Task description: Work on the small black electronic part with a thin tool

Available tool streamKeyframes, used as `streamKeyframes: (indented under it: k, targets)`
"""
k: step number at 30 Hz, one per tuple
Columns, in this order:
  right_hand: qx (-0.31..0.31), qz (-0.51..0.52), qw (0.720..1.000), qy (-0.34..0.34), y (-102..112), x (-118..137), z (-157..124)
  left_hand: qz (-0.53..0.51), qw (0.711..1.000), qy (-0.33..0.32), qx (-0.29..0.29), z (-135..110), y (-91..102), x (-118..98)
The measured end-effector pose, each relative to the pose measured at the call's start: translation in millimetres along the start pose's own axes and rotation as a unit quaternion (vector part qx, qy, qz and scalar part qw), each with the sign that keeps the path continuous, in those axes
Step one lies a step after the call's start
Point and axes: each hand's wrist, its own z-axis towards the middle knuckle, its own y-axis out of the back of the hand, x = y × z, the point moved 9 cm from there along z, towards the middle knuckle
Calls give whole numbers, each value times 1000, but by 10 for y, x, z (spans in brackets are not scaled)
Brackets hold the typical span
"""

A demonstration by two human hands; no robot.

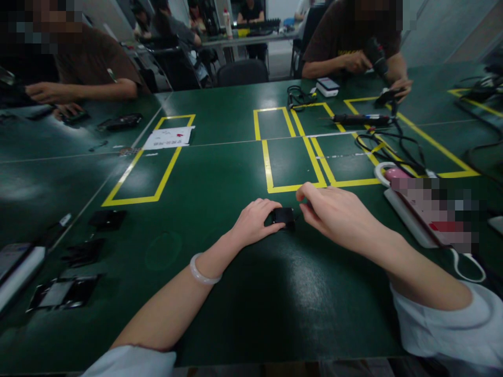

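Observation:
A small black box-shaped part (283,215) lies on the green table (220,173) in front of me. My left hand (257,221), with a pale bangle on its wrist, grips the left end of this part between thumb and fingers. Just to the right of it hovers my right hand (328,209), thumb and forefinger curled close to each other. Whether anything sits between those fingertips is too small to make out. To the left lie a black block (107,220), a bundle of black pieces (83,252) and a black frame with a grey plate (63,293).
Yellow tape outlines (269,173) mark the table. On the right lie a power screwdriver (361,120) with looped black cable and a pink-and-white pouch (428,209). A white sheet (168,137) lies at left. Across the table, one person holds a drill (376,56); another handles parts.

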Motion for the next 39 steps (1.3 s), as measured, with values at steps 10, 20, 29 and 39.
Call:
streamKeyframes:
  k: [10, 20, 29, 39]
  targets:
    - [47, 0, 999, -9, -62, -19, -2, 2, 1000, 1, 1, 1, 6, -2]
    - [49, 8, 999, -17, -68, -40, 5, 4, 1000, 1, 0, 1, 3, -6]
    - [43, 29, 999, -16, -44, -48, -9, -1, 1000, 0, -1, -3, 12, -9]
    - [39, 4, 999, -36, -39, -75, 2, -2, 1000, 5, 2, 5, -3, 8]
